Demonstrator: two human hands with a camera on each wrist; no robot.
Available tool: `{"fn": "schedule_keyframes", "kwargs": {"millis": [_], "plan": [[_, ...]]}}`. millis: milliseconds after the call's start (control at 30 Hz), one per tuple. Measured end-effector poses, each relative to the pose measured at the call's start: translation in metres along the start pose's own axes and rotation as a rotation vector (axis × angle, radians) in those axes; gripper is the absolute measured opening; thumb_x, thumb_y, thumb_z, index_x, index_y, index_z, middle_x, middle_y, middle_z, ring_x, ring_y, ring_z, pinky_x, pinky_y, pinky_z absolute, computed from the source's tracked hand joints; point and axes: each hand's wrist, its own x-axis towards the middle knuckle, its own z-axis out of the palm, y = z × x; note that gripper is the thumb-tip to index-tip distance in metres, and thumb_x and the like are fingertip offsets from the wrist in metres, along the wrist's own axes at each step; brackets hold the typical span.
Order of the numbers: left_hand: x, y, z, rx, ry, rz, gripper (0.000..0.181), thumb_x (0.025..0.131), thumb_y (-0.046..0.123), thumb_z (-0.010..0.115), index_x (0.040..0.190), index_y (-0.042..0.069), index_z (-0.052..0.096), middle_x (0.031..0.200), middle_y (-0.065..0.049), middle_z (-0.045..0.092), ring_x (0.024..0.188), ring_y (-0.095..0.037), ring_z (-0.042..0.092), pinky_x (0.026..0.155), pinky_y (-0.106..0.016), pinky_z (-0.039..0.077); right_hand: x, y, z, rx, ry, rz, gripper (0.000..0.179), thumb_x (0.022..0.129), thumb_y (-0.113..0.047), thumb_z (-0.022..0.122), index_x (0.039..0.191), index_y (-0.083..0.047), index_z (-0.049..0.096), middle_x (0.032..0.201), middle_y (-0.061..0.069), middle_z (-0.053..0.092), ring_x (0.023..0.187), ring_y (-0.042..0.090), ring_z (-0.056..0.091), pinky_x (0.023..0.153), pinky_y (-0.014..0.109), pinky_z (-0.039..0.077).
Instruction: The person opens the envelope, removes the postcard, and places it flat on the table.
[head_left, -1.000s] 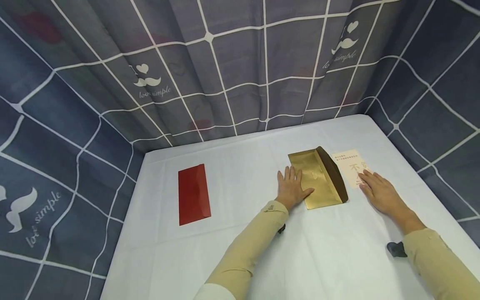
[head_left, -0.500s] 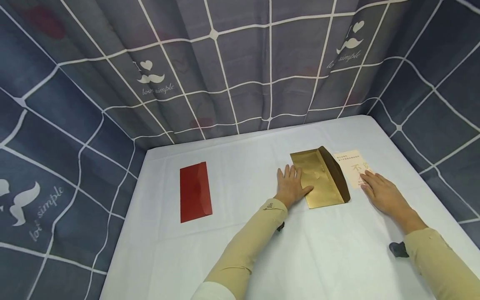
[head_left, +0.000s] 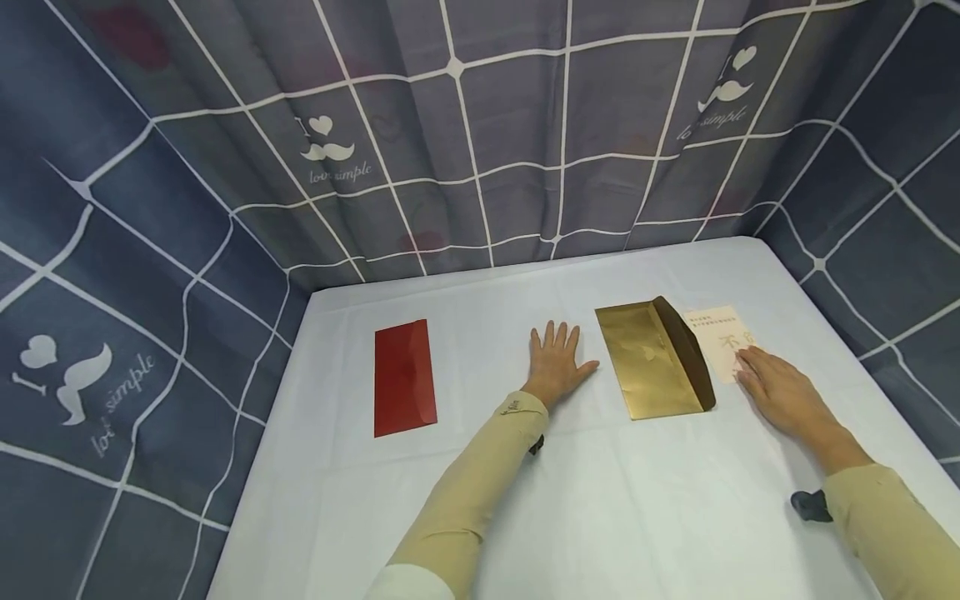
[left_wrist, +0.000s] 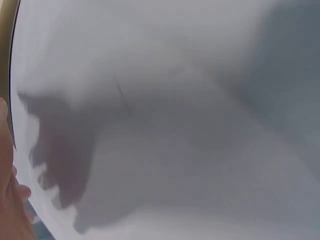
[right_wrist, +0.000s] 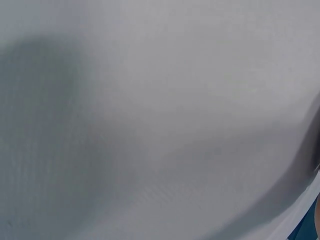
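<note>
My left hand is spread over the white cloth, its thumb pointing at a gold envelope that lies just to its right with the dark inside of its flap turned out. In the left wrist view only an edge of that hand shows, beside its shadow. Farther right, my right hand rests with extended fingers on the lower right of a cream card bearing gold characters, hiding that corner. A red envelope lies flat at the left of the table.
A white cloth covers the table. Dark grid-patterned curtains stand along its back and both sides. A small black device sits under the right wrist, its cloth-filled view showing mostly shadow.
The left hand has come off the gold envelope and moved left onto the cloth. The right hand keeps its place on the card. The head view has shifted slightly.
</note>
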Motion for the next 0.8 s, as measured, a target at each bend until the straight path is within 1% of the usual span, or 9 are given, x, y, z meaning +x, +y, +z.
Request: {"fn": "schedule_keyframes", "kwargs": {"millis": [67, 200, 400, 500, 600, 700, 800], "plan": [[-0.003, -0.014, 0.003, -0.008, -0.003, -0.021, 0.079, 0.092, 0.072, 0.015, 0.155, 0.026, 0.012, 0.158, 0.002, 0.016, 0.144, -0.023, 0.009, 0.112, -0.049, 0.011, 0.001, -0.003, 0.000, 0.002, 0.009, 0.002, 0.059, 0.104, -0.035, 0.031, 0.144, 0.008, 0.027, 0.144, 0.034, 0.026, 0.131, 0.052, 0.022, 0.104, 0.062, 0.015], [-0.009, -0.039, 0.010, -0.040, -0.023, -0.064, 0.077, 0.093, 0.070, 0.015, 0.155, 0.025, 0.012, 0.158, 0.001, 0.015, 0.144, -0.025, 0.008, 0.112, -0.051, 0.010, 0.006, -0.008, -0.001, 0.024, 0.041, -0.016, 0.057, 0.105, -0.032, 0.030, 0.143, 0.010, 0.028, 0.143, 0.035, 0.026, 0.128, 0.054, 0.024, 0.102, 0.063, 0.016], [-0.020, -0.069, 0.017, -0.100, -0.006, -0.118, 0.075, 0.093, 0.069, 0.019, 0.154, 0.025, 0.017, 0.158, -0.001, 0.017, 0.144, -0.026, 0.008, 0.111, -0.051, 0.010, 0.015, -0.023, -0.006, 0.044, 0.123, -0.070, 0.052, 0.105, -0.027, 0.032, 0.138, 0.013, 0.034, 0.138, 0.037, 0.031, 0.125, 0.055, 0.029, 0.103, 0.060, 0.017], [-0.025, -0.084, 0.020, -0.120, -0.005, -0.138, 0.075, 0.094, 0.068, 0.020, 0.155, 0.025, 0.016, 0.158, -0.002, 0.015, 0.144, -0.027, 0.007, 0.111, -0.052, 0.009, 0.022, -0.036, -0.008, 0.035, 0.153, -0.067, 0.050, 0.104, -0.027, 0.033, 0.137, 0.011, 0.036, 0.137, 0.037, 0.032, 0.124, 0.054, 0.030, 0.103, 0.060, 0.017], [-0.031, -0.098, 0.020, -0.136, 0.001, -0.159, 0.074, 0.094, 0.068, 0.021, 0.154, 0.024, 0.017, 0.158, -0.003, 0.015, 0.144, -0.028, 0.008, 0.111, -0.053, 0.009, 0.032, -0.050, -0.010, 0.009, 0.176, -0.053, 0.049, 0.104, -0.028, 0.032, 0.136, 0.008, 0.037, 0.137, 0.036, 0.033, 0.123, 0.054, 0.030, 0.102, 0.062, 0.018], [-0.037, -0.112, 0.022, -0.166, 0.016, -0.183, 0.073, 0.095, 0.066, 0.023, 0.154, 0.023, 0.019, 0.158, -0.003, 0.017, 0.144, -0.029, 0.009, 0.111, -0.053, 0.011, 0.042, -0.066, -0.011, -0.016, 0.176, -0.049, 0.050, 0.105, -0.032, 0.029, 0.136, 0.006, 0.037, 0.137, 0.035, 0.032, 0.124, 0.054, 0.028, 0.102, 0.064, 0.017], [-0.045, -0.128, 0.023, -0.203, 0.023, -0.209, 0.073, 0.096, 0.065, 0.024, 0.154, 0.022, 0.020, 0.157, -0.005, 0.018, 0.143, -0.030, 0.009, 0.110, -0.054, 0.010, 0.052, -0.082, -0.010, -0.024, 0.150, -0.053, 0.052, 0.105, -0.036, 0.026, 0.138, 0.004, 0.035, 0.138, 0.034, 0.030, 0.126, 0.054, 0.025, 0.103, 0.064, 0.013]]}}
